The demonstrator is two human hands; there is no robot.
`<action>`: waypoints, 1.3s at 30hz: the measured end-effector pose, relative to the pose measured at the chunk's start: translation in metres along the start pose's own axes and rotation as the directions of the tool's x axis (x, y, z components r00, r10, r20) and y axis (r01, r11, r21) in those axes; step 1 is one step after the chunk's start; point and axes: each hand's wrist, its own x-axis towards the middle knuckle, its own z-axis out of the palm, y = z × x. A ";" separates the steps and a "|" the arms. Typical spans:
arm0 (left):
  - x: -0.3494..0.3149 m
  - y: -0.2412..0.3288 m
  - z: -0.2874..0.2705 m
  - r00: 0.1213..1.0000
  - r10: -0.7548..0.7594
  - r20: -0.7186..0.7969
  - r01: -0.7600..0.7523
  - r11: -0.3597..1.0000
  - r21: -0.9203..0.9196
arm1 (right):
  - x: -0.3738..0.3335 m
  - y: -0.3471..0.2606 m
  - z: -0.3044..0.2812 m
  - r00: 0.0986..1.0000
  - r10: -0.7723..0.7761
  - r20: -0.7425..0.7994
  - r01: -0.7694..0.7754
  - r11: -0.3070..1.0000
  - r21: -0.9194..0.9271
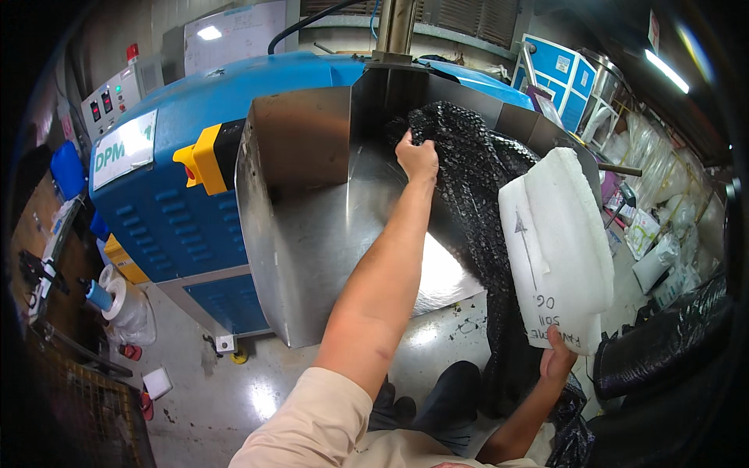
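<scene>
My left hand (418,158) is closed on the upper end of a long black bubble wrap sheet (460,168), inside the bent metal chute of a blue machine. From there the sheet hangs over the chute's right side and runs down toward the floor beside my legs. My right hand (557,357) grips the lower edge of a thick white foam piece (558,249), its thumb on the front face. An arrow and handwriting in dark ink mark the foam. It stands upright, in front of part of the bubble wrap and the chute's right side.
The metal chute (304,257) fronts the blue machine (172,210), which carries a yellow-and-black switch box (207,160). A control box (113,97) with a red lamp stands at left. Dark wrapped bundles (663,343) lie at right, below clear plastic bags (663,156). A white roll (117,296) sits at lower left.
</scene>
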 end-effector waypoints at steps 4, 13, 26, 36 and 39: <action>-0.004 0.014 -0.010 0.998 -0.061 -0.026 0.062 0.995 0.079 | -0.002 0.009 -0.002 0.999 -0.042 -0.019 0.043 0.999 0.011; -0.024 0.018 -0.014 0.970 -0.235 -0.056 0.239 0.904 0.354 | -0.006 0.010 0.009 0.996 -0.059 -0.072 0.063 0.997 0.052; -0.025 0.012 -0.012 0.947 -0.317 0.043 0.292 0.911 0.291 | -0.018 0.010 -0.003 0.994 -0.004 -0.112 0.026 0.981 0.192; -0.026 0.016 -0.012 0.919 -0.394 0.009 0.374 0.877 0.302 | -0.029 0.006 -0.043 0.999 -0.007 -0.036 0.016 0.969 0.248; -0.035 0.028 -0.006 0.906 -0.423 -0.020 0.393 0.822 0.412 | -0.033 0.002 -0.046 0.999 -0.015 -0.039 0.023 0.975 0.222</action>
